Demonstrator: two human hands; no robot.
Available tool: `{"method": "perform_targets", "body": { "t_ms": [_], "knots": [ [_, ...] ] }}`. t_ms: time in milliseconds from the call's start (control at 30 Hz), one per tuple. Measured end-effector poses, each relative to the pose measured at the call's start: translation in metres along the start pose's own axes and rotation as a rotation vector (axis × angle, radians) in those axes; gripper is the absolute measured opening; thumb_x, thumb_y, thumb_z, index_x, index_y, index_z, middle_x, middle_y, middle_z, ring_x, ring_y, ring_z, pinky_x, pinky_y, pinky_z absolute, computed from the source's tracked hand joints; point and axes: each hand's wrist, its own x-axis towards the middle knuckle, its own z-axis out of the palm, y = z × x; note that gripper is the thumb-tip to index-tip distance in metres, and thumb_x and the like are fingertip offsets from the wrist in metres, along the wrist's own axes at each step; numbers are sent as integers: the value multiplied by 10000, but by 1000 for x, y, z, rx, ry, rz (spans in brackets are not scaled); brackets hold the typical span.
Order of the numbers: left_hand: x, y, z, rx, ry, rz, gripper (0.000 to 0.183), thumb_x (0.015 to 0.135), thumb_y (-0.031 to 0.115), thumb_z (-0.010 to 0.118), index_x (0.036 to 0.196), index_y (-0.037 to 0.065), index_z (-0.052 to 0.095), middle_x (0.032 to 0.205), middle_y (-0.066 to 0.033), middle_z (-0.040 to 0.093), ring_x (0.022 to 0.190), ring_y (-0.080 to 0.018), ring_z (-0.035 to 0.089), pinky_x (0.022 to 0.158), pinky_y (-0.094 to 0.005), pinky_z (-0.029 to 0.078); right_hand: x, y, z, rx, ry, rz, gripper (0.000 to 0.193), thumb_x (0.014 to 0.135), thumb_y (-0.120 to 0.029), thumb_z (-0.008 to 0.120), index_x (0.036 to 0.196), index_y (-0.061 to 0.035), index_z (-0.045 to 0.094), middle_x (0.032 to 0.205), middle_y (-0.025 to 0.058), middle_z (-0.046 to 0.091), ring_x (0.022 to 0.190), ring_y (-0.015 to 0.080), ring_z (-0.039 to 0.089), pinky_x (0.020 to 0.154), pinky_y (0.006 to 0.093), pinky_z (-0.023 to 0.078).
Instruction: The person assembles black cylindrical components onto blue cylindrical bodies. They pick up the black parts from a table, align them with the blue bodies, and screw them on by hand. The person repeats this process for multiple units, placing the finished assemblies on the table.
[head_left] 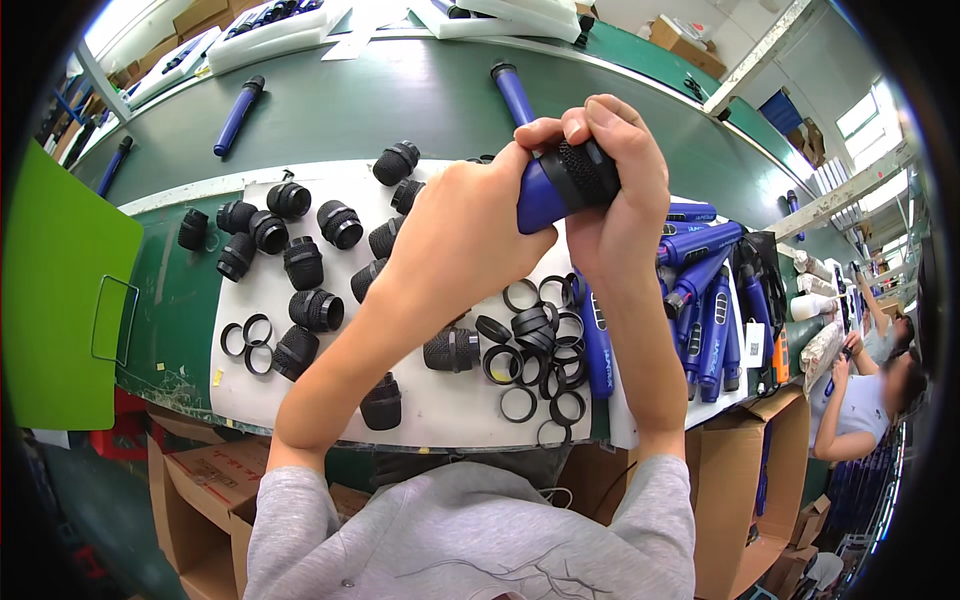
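Note:
Raised over the bench, a blue handheld microphone (pixel 541 198) with a black mesh head is held between my hands. My left hand (pixel 478 222) is closed around its blue body. The fingers of my right hand (pixel 625 185) wrap round the black mesh head. Below them, on a white sheet (pixel 250 330), lie several loose black microphone heads (pixel 317 310). Several black rings (pixel 533 328) are heaped to the right of these, and three more rings (pixel 257 328) lie apart at the left. A pile of blue microphone bodies (pixel 715 320) lies beyond my right forearm.
Blue microphones (pixel 240 115) rest on the green belt (pixel 380 90) behind the bench, one partly behind my hands. A bright green panel (pixel 65 300) stands at the left. Open cardboard boxes (pixel 725 480) sit below the bench edge. A co-worker (pixel 850 405) sits at the far right.

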Motion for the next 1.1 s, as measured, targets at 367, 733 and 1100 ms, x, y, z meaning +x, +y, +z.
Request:
{"method": "perform_targets", "body": {
  "t_ms": [367,733,1100],
  "knots": [
    [7,2,-15,-320,-277,-106,367,697,147,723,979,-69,630,717,-241,668,672,-409,679,664,-424,549,-1,-2,-5,6,-121,8,157,935,-166,582,1000,-23,577,800,66,577,793,253,643,844,451,539],
    [-2,5,2,-95,-6,-83,341,710,128,742,974,-60,636,773,-194,690,687,-334,696,666,-388,544,2,2,-3,-13,-96,12,136,951,-193,535,933,-59,520,821,45,567,847,267,639,898,458,525],
    [-1,-4,10,131,65,11,393,708,135,773,1025,-26,606,744,-208,675,697,-404,681,646,-454,542,0,13,-3,24,52,-38,225,949,-181,599,1040,22,570,853,92,607,923,338,722,894,439,573]
  ]
}}
